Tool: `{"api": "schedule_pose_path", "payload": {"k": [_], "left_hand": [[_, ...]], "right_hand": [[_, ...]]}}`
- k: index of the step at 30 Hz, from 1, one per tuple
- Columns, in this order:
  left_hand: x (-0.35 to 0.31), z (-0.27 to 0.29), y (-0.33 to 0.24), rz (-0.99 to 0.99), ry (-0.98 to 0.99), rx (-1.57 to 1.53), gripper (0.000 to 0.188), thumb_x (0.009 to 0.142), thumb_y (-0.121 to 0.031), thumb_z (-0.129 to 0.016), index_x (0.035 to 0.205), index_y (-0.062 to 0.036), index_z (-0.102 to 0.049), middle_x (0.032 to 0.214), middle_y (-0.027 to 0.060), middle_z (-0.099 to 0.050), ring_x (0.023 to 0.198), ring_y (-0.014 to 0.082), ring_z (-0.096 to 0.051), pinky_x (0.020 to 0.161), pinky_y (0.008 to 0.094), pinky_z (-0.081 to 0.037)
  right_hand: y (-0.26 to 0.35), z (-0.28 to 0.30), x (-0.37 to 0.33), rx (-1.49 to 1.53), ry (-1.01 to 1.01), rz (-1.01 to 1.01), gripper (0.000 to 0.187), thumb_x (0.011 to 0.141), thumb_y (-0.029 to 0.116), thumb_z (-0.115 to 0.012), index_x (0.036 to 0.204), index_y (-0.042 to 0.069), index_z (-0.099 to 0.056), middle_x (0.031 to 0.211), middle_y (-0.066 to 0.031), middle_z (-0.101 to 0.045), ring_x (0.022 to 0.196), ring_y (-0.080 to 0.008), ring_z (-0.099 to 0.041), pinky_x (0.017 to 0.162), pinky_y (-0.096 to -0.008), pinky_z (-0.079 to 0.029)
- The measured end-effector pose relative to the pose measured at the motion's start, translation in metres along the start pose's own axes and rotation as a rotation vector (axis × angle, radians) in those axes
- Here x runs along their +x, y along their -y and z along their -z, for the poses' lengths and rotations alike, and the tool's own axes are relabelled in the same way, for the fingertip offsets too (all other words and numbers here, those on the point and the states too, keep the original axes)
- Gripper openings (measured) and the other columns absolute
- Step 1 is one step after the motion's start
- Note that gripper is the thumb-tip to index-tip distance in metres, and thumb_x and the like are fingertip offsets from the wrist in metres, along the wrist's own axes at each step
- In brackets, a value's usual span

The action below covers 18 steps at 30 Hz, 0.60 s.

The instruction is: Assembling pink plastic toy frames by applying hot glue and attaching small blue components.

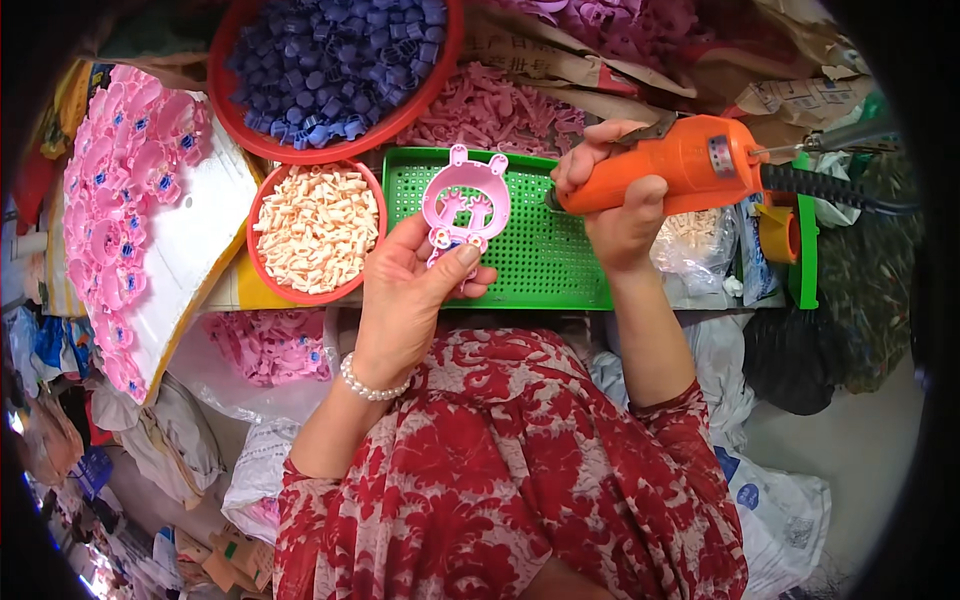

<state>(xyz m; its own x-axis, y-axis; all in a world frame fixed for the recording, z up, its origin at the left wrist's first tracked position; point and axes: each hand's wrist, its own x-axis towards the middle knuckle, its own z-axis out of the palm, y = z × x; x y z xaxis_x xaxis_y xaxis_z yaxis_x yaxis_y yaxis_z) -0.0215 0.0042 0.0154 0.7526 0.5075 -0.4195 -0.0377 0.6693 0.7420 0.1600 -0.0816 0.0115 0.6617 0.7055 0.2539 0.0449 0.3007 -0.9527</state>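
Observation:
Between the thumb and fingers of my left hand (420, 275) is a pink plastic toy part (467, 200). It has a round open frame, two small ears at the top and a little blue piece near my thumb. My right hand (615, 195) is wrapped round an orange electric screwdriver (665, 165). The tool lies nearly level, its dark tip pointing left toward the toy part but apart from it. Both hands are above a green perforated tray (545, 255). A black coiled cable runs from the tool's back end to the right.
A red basin (222, 75) of blue pieces and a red bowl (255, 235) of cream pieces stand left of the tray. Pink assembled parts (110, 235) cover a white board (215, 225) farther left. Loose pink pieces (490, 115) lie behind. A yellow tape roll (777, 235) is at right.

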Motion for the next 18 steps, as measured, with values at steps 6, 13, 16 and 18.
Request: {"api": "schedule_pose_path", "payload": {"k": [6, 13, 16, 18], "left_hand": [[0.0046, 0.0035, 0.0036, 0.012, -0.004, 0.006, 0.032, 0.084, -0.007, -0.062, 0.113, -0.0004, -0.050, 0.097, 0.0063, -0.061, 0.073, 0.0123, -0.063, 0.063, 0.0212, -0.053], [0.0072, 0.0028, 0.0033, 0.013, -0.017, 0.006, 0.034, 0.084, -0.007, -0.062, 0.115, -0.0004, -0.049, 0.100, 0.0068, -0.061, 0.074, 0.0127, -0.063, 0.063, 0.0215, -0.053], [0.0079, 0.0033, 0.0031, 0.019, -0.021, -0.013, 0.036, 0.083, -0.007, -0.063, 0.116, -0.0003, -0.049, 0.100, 0.0069, -0.061, 0.074, 0.0133, -0.063, 0.063, 0.0217, -0.053], [0.0077, 0.0037, 0.0028, 0.015, -0.010, -0.050, 0.037, 0.083, -0.004, -0.062, 0.117, 0.0007, -0.048, 0.101, 0.0079, -0.060, 0.075, 0.0141, -0.063, 0.064, 0.0220, -0.053]], "right_hand": [[-0.0072, 0.0002, -0.0010, 0.066, 0.014, -0.024, 0.076, 0.070, 0.071, -0.056, 0.102, 0.004, -0.046, 0.071, -0.0046, -0.052, 0.064, -0.0150, -0.049, 0.064, -0.0308, -0.044], [-0.0112, 0.0028, -0.0003, 0.083, 0.011, -0.040, 0.076, 0.070, 0.072, -0.055, 0.103, 0.004, -0.047, 0.071, -0.0034, -0.052, 0.064, -0.0146, -0.049, 0.066, -0.0311, -0.043], [-0.0120, 0.0032, -0.0001, 0.085, 0.026, -0.035, 0.077, 0.069, 0.073, -0.055, 0.103, 0.004, -0.047, 0.071, -0.0031, -0.052, 0.064, -0.0145, -0.049, 0.066, -0.0315, -0.043], [-0.0124, 0.0035, -0.0005, 0.079, 0.030, -0.037, 0.077, 0.069, 0.074, -0.054, 0.103, 0.004, -0.047, 0.071, -0.0030, -0.052, 0.064, -0.0143, -0.049, 0.066, -0.0317, -0.043]]}}
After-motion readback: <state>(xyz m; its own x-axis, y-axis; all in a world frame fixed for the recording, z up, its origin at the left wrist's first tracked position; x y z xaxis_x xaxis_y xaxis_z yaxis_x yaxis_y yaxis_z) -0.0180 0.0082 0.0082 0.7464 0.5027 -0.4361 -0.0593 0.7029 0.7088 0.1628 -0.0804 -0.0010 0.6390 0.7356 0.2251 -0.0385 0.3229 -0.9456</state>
